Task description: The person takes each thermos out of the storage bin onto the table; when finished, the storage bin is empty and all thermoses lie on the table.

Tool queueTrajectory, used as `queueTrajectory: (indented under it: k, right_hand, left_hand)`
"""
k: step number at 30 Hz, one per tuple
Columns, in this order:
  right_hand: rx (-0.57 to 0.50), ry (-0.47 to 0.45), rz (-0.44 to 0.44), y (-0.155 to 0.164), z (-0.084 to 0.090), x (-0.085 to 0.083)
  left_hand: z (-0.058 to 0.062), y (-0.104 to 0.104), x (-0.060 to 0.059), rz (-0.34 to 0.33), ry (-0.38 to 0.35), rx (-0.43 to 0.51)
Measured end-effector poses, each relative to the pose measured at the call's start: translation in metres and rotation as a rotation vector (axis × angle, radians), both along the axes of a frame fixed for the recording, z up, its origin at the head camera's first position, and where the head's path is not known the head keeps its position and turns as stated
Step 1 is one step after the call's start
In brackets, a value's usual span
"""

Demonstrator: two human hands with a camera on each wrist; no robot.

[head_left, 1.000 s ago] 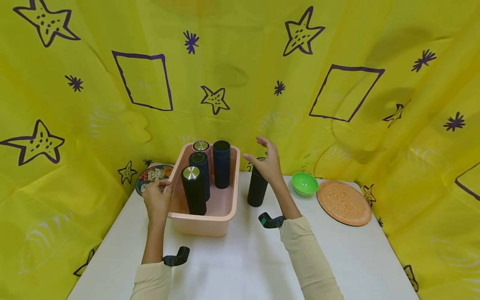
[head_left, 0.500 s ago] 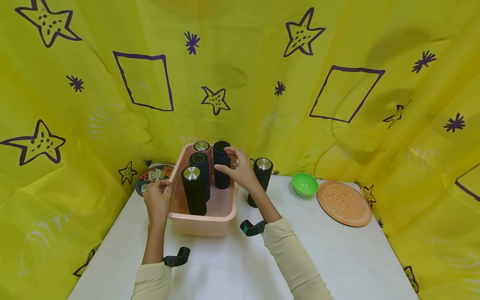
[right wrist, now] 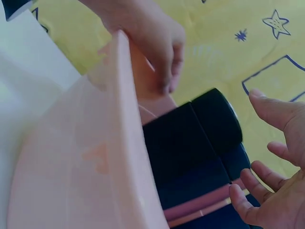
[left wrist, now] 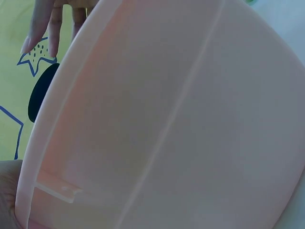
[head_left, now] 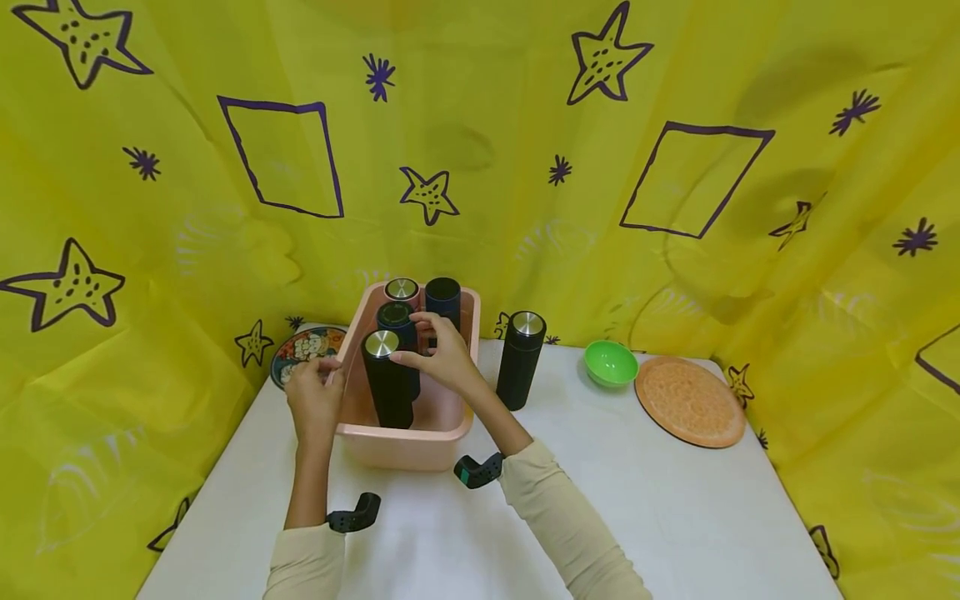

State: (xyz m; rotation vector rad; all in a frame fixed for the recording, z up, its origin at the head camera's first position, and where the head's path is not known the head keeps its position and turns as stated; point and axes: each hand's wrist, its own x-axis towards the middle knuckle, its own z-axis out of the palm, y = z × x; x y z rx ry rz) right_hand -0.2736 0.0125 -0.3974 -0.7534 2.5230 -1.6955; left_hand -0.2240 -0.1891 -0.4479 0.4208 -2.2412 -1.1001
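A pink tub (head_left: 411, 443) stands on the white table and holds several upright bottles. At its front is a black bottle with a silver cap (head_left: 387, 385); behind it are a dark blue one (head_left: 395, 317), a pink one (head_left: 402, 289) and another dark one (head_left: 444, 297). My left hand (head_left: 318, 383) grips the tub's left rim, also seen in the right wrist view (right wrist: 147, 40). My right hand (head_left: 420, 342) hovers open over the tub, its thumb beside the front bottle's cap. In the right wrist view its spread fingers (right wrist: 267, 176) sit just apart from the black bottle (right wrist: 188, 140).
Another black bottle with a silver cap (head_left: 521, 362) stands on the table right of the tub. Further right are a green bowl (head_left: 610, 365) and an orange round plate (head_left: 690, 402). A patterned plate (head_left: 303, 350) lies behind the tub's left side. Yellow cloth walls surround the table (head_left: 675, 517).
My right hand left the black bottle standing on the table and moved left over the tub to the front bottles. The left hand stayed on the rim.
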Motion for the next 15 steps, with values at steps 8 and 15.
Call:
queueTrajectory:
  k: [8,15]
  right_hand:
    - [0.019,0.023,-0.009,-0.015,-0.005,0.004]
    - [0.053,0.038,-0.037,-0.023,-0.013,0.005]
  left_hand:
    - [0.002,0.000,-0.002,-0.002,-0.020,0.008]
    - [0.001,0.000,-0.002,-0.001,-0.041,0.019]
